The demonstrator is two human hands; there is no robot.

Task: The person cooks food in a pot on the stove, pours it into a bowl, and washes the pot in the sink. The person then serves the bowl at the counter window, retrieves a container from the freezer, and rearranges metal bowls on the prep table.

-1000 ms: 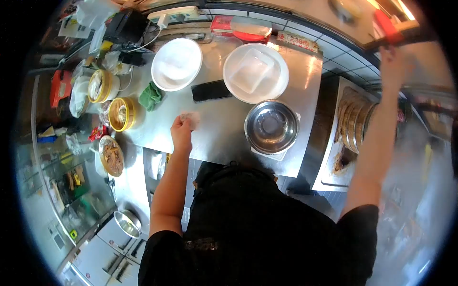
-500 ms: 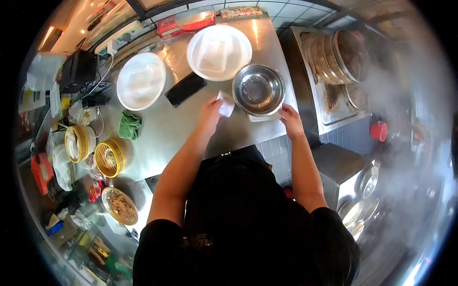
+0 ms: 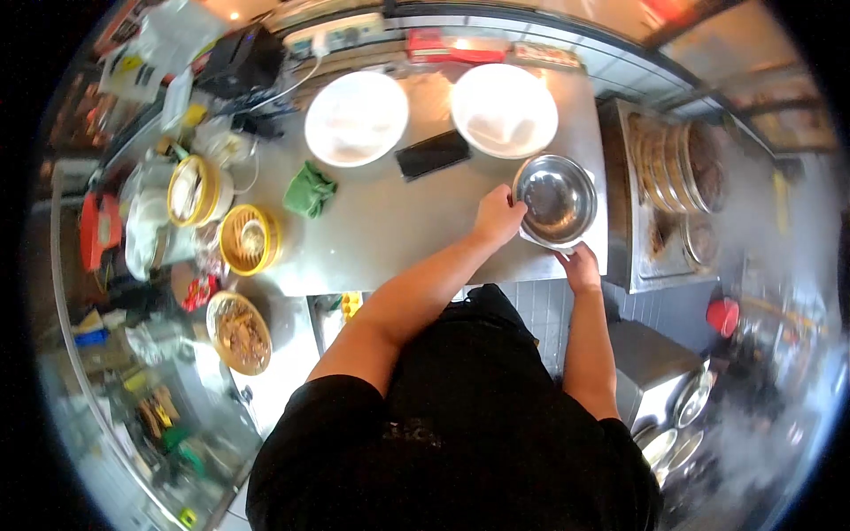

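Two hands: left hand (image 3: 502, 217) at left rim of steel bowl (image 3: 558, 203), right hand (image 3: 580, 268) at its near edge, on the side toward the body
Left fingers: curled in, only a small gap between thumb and fingers, thumb side against the rim; some fingers hidden behind the back of the hand, so cannot tell whether pinched on the rim or just resting there
Right fingers: bent and partly spread, tips up against white flat item (image 3: 538, 241) under the bowl; tips blending into the white edge, so cannot tell if gripping or only touching
Steel bowl: upright, near right end of metal table (image 3: 398, 239), just beside right white basin (image 3: 505, 111); contact with basin unclear, inside mostly reflections
White flat item: mostly covered by the bowl, only an edge visible, type unclear
Basins: left white basin (image 3: 357, 119) and right one both washed out by glare, insides hard to read
Black slab: dark flat device (image 3: 433, 156) lying below and between the basins, screen dark
Left end: green cloth (image 3: 309, 189) crumpled on table, yellow-rimmed steamer basket (image 3: 266, 252) farther left, contents too small to identify
Right side: steamer stack (image 3: 660, 164) on a metal tray, haze beyond it blurring detail
Frame edges: cut off by black lens border, legs hidden under dark-shirted torso (image 3: 460, 425)
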